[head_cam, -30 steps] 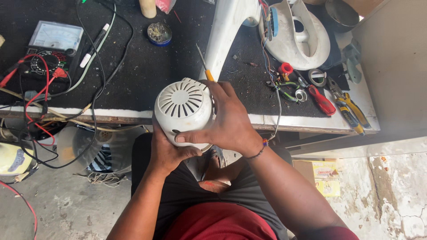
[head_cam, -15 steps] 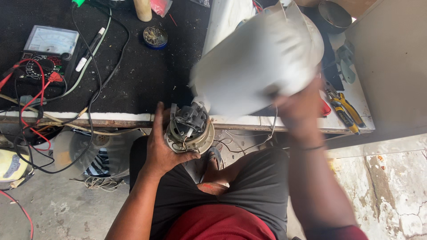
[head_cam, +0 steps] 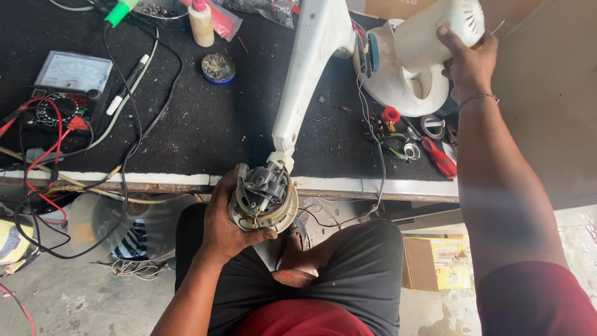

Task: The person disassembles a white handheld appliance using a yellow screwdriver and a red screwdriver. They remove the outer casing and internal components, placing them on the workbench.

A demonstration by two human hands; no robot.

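From the head camera I see my left hand [head_cam: 227, 227] with its grip clamped around the bare fan motor [head_cam: 264, 198], a round metal core with copper windings, held at the surface's front edge. My right hand [head_cam: 467, 59] closes on the smooth white plastic motor cover [head_cam: 438, 28] above the fan base [head_cam: 404, 93]. The surface [head_cam: 205, 124] is black, gritty matting; a multimeter [head_cam: 65, 84] sits left, concrete floor [head_cam: 74, 298] below.

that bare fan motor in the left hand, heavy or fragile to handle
The fan motor is probably heavy for its size, with metal core and windings showing. Its exposed wires look easy to snag. The left hand cups it underneath, suggesting weight.
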